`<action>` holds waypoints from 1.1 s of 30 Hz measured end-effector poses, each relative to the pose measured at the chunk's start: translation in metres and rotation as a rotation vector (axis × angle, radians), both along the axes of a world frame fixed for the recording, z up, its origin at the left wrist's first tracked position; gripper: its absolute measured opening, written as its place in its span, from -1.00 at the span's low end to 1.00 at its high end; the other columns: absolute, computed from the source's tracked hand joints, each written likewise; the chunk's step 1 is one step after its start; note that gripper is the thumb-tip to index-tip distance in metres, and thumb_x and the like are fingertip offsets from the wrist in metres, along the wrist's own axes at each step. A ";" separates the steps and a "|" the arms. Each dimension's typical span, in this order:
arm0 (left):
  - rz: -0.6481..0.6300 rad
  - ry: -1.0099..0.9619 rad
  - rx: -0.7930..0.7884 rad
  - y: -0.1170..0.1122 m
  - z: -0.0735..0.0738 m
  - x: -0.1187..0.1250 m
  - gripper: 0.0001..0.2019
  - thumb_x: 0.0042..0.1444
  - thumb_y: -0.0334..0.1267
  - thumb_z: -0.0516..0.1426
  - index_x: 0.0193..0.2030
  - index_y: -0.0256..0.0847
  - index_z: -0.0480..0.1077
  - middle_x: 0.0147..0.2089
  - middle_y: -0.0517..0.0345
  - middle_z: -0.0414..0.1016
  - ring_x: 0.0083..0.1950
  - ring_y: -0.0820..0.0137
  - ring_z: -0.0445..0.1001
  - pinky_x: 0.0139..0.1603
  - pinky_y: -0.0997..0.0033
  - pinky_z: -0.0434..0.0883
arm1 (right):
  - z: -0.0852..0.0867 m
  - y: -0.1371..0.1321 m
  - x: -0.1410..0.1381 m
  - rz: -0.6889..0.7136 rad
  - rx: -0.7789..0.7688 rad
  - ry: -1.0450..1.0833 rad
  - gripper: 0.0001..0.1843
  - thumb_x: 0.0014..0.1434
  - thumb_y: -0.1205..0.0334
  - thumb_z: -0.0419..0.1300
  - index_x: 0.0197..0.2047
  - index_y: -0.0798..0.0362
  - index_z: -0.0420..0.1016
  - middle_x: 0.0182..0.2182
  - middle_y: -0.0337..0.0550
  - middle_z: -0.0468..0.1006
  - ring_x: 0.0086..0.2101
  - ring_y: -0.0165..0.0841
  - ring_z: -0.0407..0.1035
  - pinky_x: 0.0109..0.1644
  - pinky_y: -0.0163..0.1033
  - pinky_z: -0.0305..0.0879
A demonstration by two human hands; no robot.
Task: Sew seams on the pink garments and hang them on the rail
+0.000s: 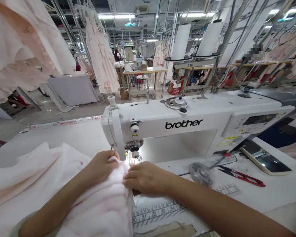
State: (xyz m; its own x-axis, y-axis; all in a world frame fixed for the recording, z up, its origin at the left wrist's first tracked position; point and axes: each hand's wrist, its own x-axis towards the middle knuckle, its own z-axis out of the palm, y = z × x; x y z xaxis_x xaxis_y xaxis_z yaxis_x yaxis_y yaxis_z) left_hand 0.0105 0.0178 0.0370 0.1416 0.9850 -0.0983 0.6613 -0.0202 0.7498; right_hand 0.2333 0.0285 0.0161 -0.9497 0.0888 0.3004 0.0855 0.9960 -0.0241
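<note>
Left hand [101, 165] pinches one cloth [101, 210], right hand [149, 177] touches, grip unclear; two cones [181, 41] stand.

Two hands [102, 166] [146, 177], two large cones [181, 41] [209, 39]

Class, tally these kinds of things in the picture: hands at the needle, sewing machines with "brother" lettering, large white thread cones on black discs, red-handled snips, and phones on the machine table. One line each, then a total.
Hands: 2 (left hand, right hand)
"Brother" sewing machine: 1
Large white thread cones: 2
Red-handled snips: 1
Phone: 1
Total: 7
</note>
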 end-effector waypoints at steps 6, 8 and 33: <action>-0.091 0.068 -0.062 -0.024 -0.006 -0.001 -0.84 0.11 -0.17 0.04 -0.38 -0.19 0.34 -0.44 0.24 0.31 -0.34 0.35 0.31 -0.35 0.42 0.21 | 0.000 -0.017 0.002 0.077 0.083 0.045 -0.80 0.36 0.38 0.06 -0.32 0.08 0.40 -0.37 -0.23 0.44 -0.33 -0.35 0.25 -0.41 -0.21 0.08; -0.061 0.101 -0.042 -0.024 -0.008 0.002 -0.73 0.15 -0.07 0.05 -0.47 -0.18 0.25 -0.49 0.25 0.24 -0.37 0.37 0.27 -0.37 0.42 0.19 | 0.002 -0.016 0.002 0.057 0.080 0.037 -0.81 0.37 0.39 0.05 -0.29 0.10 0.41 -0.31 -0.20 0.45 -0.33 -0.36 0.24 -0.39 -0.22 0.09; -0.025 0.246 0.028 -0.017 -0.016 0.006 -0.77 0.15 -0.15 0.06 -0.49 -0.16 0.23 -0.56 0.30 0.22 -0.46 0.42 0.26 -0.43 0.45 0.15 | -0.007 -0.003 0.002 -0.145 0.024 0.096 -0.74 0.40 0.19 0.05 -0.19 0.19 0.45 -0.20 -0.04 0.51 -0.22 -0.31 0.28 -0.16 -0.19 0.27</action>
